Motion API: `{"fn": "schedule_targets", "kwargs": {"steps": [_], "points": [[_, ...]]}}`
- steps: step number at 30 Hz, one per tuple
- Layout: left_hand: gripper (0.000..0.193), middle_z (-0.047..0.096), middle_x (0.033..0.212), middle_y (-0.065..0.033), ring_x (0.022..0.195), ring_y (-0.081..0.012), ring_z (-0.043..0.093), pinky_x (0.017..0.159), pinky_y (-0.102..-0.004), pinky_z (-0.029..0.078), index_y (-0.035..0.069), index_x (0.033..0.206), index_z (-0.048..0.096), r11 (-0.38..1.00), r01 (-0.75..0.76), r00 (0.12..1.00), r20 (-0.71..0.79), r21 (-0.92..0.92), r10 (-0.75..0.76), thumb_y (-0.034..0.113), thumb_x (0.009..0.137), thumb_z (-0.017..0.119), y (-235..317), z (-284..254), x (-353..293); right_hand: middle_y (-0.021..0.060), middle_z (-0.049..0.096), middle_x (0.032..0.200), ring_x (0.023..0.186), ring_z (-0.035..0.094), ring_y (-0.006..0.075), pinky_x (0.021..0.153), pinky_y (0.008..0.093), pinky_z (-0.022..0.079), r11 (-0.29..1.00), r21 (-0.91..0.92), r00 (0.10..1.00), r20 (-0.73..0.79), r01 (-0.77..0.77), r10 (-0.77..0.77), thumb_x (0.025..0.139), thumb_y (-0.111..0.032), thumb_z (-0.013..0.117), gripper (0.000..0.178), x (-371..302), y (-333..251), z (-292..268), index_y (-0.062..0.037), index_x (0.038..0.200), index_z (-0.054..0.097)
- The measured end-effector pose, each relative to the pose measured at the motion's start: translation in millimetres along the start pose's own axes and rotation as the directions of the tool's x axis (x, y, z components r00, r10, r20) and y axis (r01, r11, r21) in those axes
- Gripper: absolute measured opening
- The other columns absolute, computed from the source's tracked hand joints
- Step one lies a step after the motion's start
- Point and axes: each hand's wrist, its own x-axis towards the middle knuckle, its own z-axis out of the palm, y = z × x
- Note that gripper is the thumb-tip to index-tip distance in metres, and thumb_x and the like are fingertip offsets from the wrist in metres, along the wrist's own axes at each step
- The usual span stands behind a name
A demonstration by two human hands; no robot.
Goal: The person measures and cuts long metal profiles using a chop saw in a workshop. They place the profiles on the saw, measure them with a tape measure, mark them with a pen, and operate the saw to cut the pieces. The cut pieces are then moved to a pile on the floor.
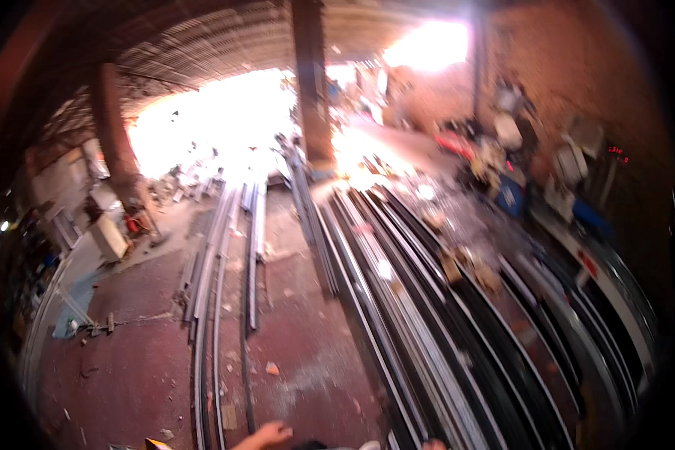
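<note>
My left hand [271, 433] shows small at the lower edge, above the dark red floor [300, 367]. It is blurred, and its fingers cannot be told apart; no held thing shows. Just the top of my right hand [433, 445] comes into view, beside the near ends of a wide bed of long metal profiles [420, 330]. Its fingers are cut off by the edge. Left of my left hand, a narrower bundle of long silver-grey profiles [207, 300] runs away from me along the floor. A thin dark bar [246, 360] lies close to that hand.
Two pillars, a left one [112, 127] and a middle one [311, 97], hold up the roof. Boxes and a blue container [511, 196] crowd the right wall. A pale panel [109, 238] leans at the left. Debris, including an orange scrap [272, 369], dots the floor.
</note>
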Motion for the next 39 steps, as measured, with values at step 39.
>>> {"fn": "schedule_targets", "kwargs": {"steps": [39], "points": [[0.014, 0.058, 0.074, 0.0029, 0.070, -0.0047, 0.052, 0.063, -0.0230, 0.045, 0.003, 0.085, 0.060, 0.861, -0.190, 0.945, 0.151, -0.472, 0.291, 0.011, 0.090, 0.071, 398, -342, 692, 0.0192, 0.070, 0.106, 0.100, 0.068, 0.0284, 0.087, 0.0366, 0.052, 0.864, 0.174, 0.881, 0.082, -0.473, 0.466, 0.090, -0.033, 0.064, 0.037, 354, -137, -153, -0.0071, 0.117, 0.067]]}}
